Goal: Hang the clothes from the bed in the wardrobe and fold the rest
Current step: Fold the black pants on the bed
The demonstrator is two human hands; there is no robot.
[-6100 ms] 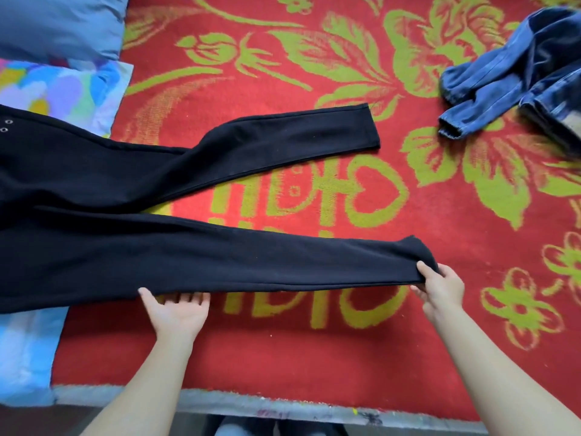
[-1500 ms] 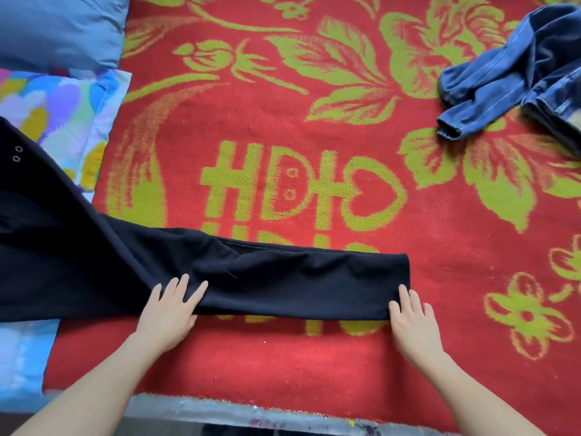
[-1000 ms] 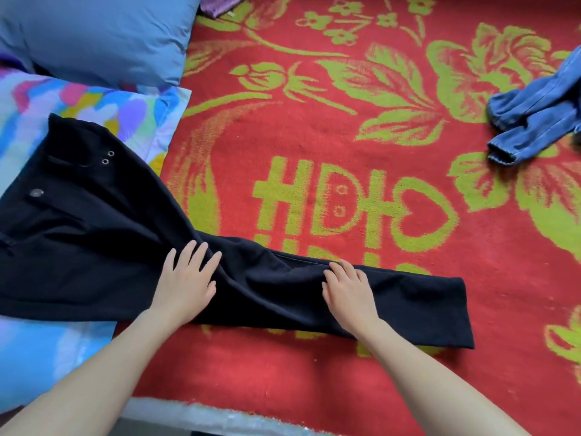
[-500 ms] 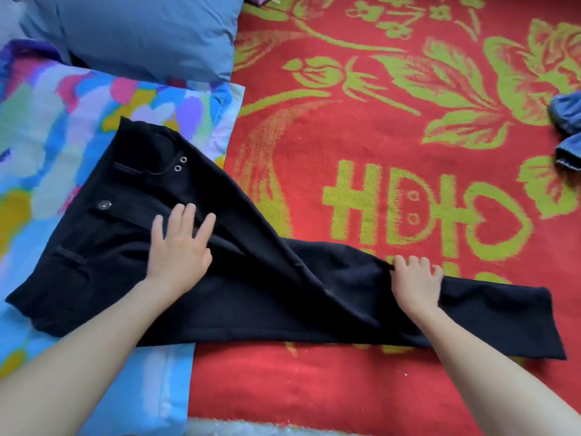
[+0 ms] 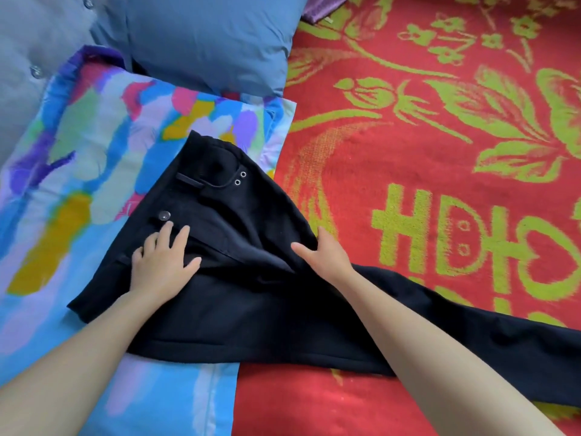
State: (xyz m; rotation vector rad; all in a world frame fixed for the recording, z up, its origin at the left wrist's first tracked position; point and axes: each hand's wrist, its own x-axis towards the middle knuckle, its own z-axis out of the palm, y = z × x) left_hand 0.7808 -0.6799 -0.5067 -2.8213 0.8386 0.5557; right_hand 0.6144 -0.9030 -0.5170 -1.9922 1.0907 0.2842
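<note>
Black trousers [image 5: 239, 309] lie folded lengthwise, one leg on the other, across the bed. Their waist end with a metal button and two rivets rests on a colourful pillow [image 5: 63, 190]; the legs run off to the lower right over the red blanket [image 5: 424, 190]. My left hand [image 5: 162, 259] lies flat with fingers spread on the waist part, just below the button. My right hand [image 5: 323, 253] rests on the crotch area at the trousers' far edge, thumb stretched out left, fingertips at the fabric's edge.
A blue pillow [image 5: 207, 39] sits behind the colourful one, grey-blue buttoned bedding [image 5: 34, 51] at far left. A bit of purple cloth [image 5: 320, 9] shows at the top. The red blanket with green flowers covers the right side.
The view has swung left, so the blue jeans have left the frame. My right hand slid left along the leg to the crotch. My left hand stayed pressing the waist part.
</note>
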